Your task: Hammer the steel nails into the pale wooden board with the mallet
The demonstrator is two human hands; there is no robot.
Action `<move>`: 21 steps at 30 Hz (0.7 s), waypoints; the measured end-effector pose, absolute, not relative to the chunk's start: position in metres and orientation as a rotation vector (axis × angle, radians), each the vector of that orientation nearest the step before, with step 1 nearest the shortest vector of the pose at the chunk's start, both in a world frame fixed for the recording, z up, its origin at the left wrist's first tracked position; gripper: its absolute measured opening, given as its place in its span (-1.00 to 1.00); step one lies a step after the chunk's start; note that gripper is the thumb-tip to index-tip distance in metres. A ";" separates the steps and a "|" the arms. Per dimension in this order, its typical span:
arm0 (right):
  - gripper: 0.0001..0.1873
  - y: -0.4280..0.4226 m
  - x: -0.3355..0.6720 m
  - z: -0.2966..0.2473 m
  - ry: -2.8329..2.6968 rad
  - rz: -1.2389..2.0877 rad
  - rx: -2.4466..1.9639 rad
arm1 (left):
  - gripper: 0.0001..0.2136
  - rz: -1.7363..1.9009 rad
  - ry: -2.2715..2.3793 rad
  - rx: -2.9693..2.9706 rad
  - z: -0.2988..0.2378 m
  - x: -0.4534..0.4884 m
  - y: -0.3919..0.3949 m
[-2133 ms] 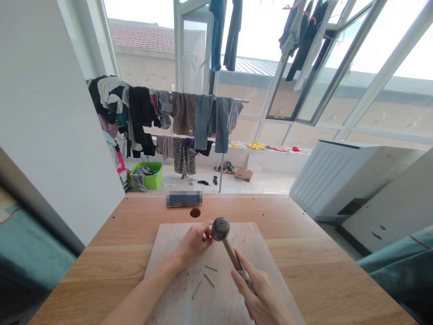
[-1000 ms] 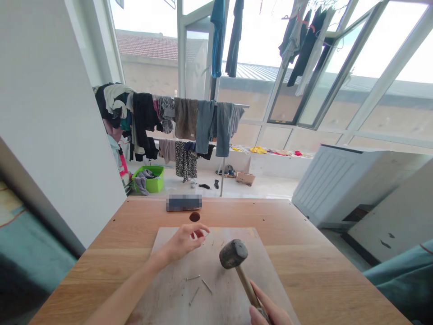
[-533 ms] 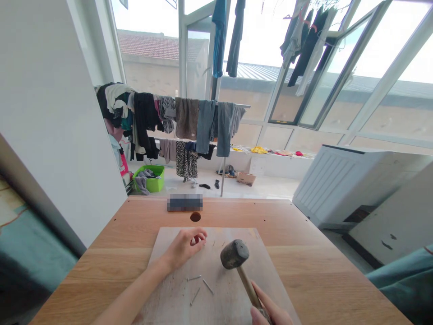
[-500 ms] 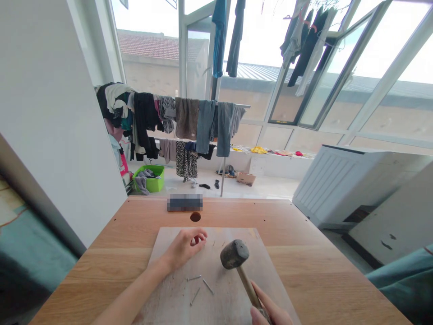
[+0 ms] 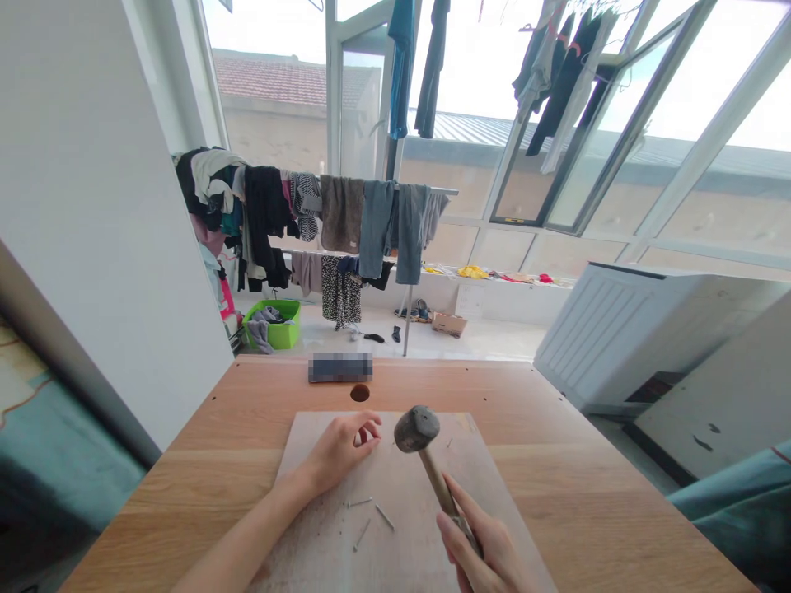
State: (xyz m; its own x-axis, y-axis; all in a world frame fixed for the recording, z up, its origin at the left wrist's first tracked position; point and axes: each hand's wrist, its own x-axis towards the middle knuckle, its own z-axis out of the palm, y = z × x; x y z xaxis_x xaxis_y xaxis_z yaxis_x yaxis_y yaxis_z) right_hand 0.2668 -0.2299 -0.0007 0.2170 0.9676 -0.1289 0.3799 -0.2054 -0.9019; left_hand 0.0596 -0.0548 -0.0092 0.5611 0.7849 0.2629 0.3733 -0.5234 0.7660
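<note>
My right hand (image 5: 479, 539) is wrapped round the handle of a mallet with a dark, worn head (image 5: 417, 430). The head hangs above a pale wooden board (image 5: 426, 535), to the right of my left hand. My left hand (image 5: 343, 449) rests near the board's far edge, its fingers and thumb curled together; what they hold, if anything, is too small to make out. Loose on the board, nearer to me, lie three nails: an upper one (image 5: 359, 501), a right one (image 5: 384, 517) and a lower one (image 5: 362, 535). A small thin nail (image 5: 449, 443) appears upright beyond the mallet.
Beneath the board is a wooden table (image 5: 593, 486) with a round hole (image 5: 359, 393) and a blurred dark object (image 5: 340, 367) at its far side. Beyond stand a laundry rack (image 5: 426, 191), a green basket (image 5: 284, 333) and a white appliance (image 5: 609, 329) at right.
The mallet and my right hand have moved up and slightly left, so the head is closer to my left hand. My left hand has barely moved.
</note>
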 end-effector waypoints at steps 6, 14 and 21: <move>-0.23 -0.213 0.250 0.013 -1.380 0.964 -1.673 | -0.78 0.834 0.886 2.116 -0.009 0.063 -0.054; -0.16 -0.213 0.246 0.000 -1.493 0.756 -1.696 | -0.71 0.838 0.865 2.115 -0.008 0.061 -0.054; -0.21 -0.215 0.245 0.006 -1.431 0.903 -1.717 | -0.69 0.798 0.849 2.092 -0.006 0.061 -0.053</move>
State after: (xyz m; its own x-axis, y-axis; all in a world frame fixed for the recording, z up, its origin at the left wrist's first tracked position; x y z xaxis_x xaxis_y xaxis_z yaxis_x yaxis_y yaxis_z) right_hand 0.2450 -0.2151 0.0057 0.1400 0.9877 -0.0694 0.4876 -0.1298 -0.8633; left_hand 0.0606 -0.0534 -0.0065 0.5897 0.7633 0.2637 0.3102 -0.5155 0.7988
